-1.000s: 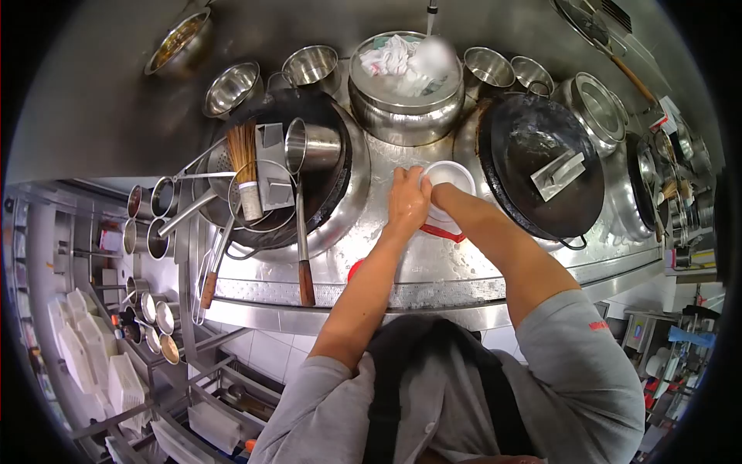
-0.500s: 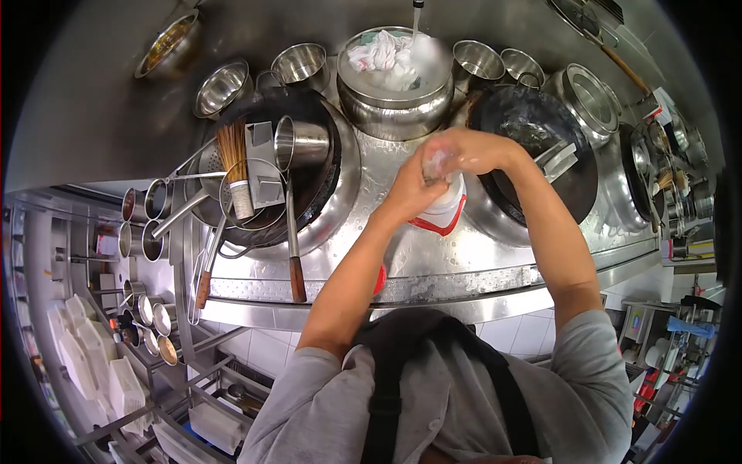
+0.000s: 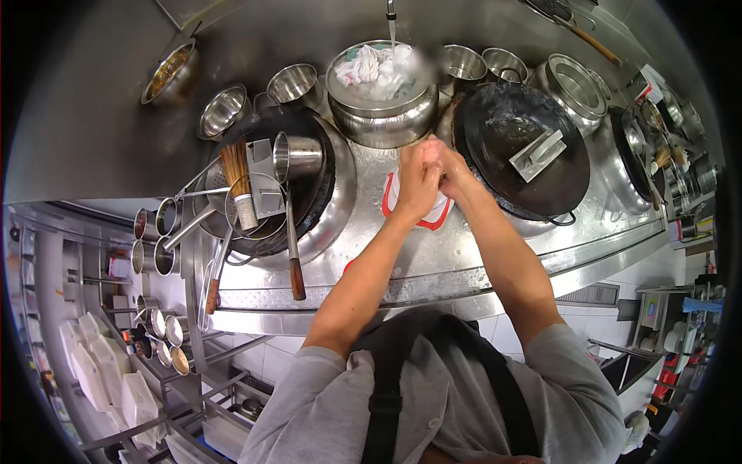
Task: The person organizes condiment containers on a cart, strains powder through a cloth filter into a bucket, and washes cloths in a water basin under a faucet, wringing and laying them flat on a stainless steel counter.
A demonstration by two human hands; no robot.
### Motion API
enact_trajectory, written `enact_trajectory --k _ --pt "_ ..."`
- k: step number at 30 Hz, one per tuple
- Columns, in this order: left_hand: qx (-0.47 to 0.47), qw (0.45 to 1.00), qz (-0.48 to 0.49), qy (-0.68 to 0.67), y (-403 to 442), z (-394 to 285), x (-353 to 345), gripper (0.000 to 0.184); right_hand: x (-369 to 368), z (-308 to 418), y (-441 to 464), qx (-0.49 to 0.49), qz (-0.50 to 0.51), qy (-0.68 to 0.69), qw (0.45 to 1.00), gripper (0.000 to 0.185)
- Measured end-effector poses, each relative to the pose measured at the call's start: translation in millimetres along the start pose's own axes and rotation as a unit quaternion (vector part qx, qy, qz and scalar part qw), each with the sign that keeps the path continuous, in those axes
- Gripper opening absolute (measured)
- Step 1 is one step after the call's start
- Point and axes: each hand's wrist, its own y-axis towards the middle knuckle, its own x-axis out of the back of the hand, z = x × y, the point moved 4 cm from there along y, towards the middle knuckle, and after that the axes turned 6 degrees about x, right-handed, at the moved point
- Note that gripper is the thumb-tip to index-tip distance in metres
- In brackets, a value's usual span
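Observation:
My left hand (image 3: 418,183) and my right hand (image 3: 454,172) are pressed together, fingers closed over each other, above the steel counter. Their skin looks wet. No object shows between them, though the palms are hidden. Just under them is a white container with a red rim (image 3: 437,220), partly covered by my hands and wrists. Beyond them stands a large round steel pot (image 3: 384,124). White cloths (image 3: 375,68) lie on its top, and water runs from a tap (image 3: 391,14) onto them.
On the left, a dark wok (image 3: 309,185) bears a brush (image 3: 237,182), a steel pot (image 3: 300,157) and strainers. A second wok (image 3: 495,124) on the right holds a metal block-like piece (image 3: 538,155). Steel bowls (image 3: 294,83) line the back. Small pots hang at the left.
My hands have come closer together and my right elbow has dropped inward. The whitish, blurred patch between them no longer shows. The view has shifted slightly.

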Motion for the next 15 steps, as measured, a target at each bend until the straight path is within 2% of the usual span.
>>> enact_trajectory --k 1,4,7,10,13,15 --pt "-0.006 0.998 -0.016 0.057 -3.1 0.5 -1.1 0.04 0.9 -4.9 2.5 0.036 0.019 0.023 0.999 0.035" --pt "0.026 0.996 -0.058 0.067 -3.6 10.2 -1.4 0.046 -7.5 -11.8 9.7 0.044 -0.006 0.06 0.997 0.028" --pt "0.106 0.987 -0.107 0.061 2.0 22.2 0.2 0.049 -21.1 -0.1 -2.2 0.043 -0.045 0.044 0.997 0.025" --pt "0.128 0.984 -0.101 0.066 7.9 14.1 -2.7 0.044 -27.6 9.6 -9.8 0.051 -0.058 -0.008 0.997 0.026" --pt "0.113 0.985 -0.13 0.033 12.6 13.3 -5.5 0.04 -31.4 11.3 -14.4 0.083 -0.034 0.029 0.996 0.028" --pt "0.086 0.985 -0.145 0.031 12.8 10.7 -6.9 0.034 -26.8 9.7 -12.1 0.094 0.004 0.001 0.996 0.027"
